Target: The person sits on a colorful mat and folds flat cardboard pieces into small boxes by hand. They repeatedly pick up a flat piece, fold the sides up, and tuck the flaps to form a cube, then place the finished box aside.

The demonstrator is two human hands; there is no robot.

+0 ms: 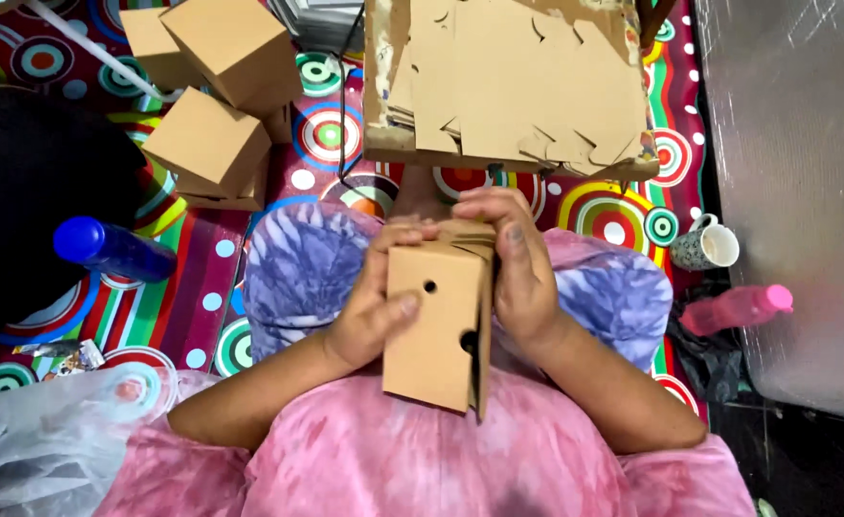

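I hold a small brown cardboard box (433, 325) upright over my lap, with two round holes in its sides. My left hand (376, 306) grips its left face, thumb pressed across the front. My right hand (517, 263) wraps the right side and top edge, fingers folded over the flaps. Ahead of my knees lies a stack of flat die-cut cardboard blanks (527, 81) on a worn cardboard tray.
Several folded boxes (216, 115) are piled at the upper left on a colourful patterned mat (187, 306). A blue bottle (111, 249) lies left, a mug (707, 245) and a pink bottle (736, 308) right, a plastic bag (39, 440) at lower left.
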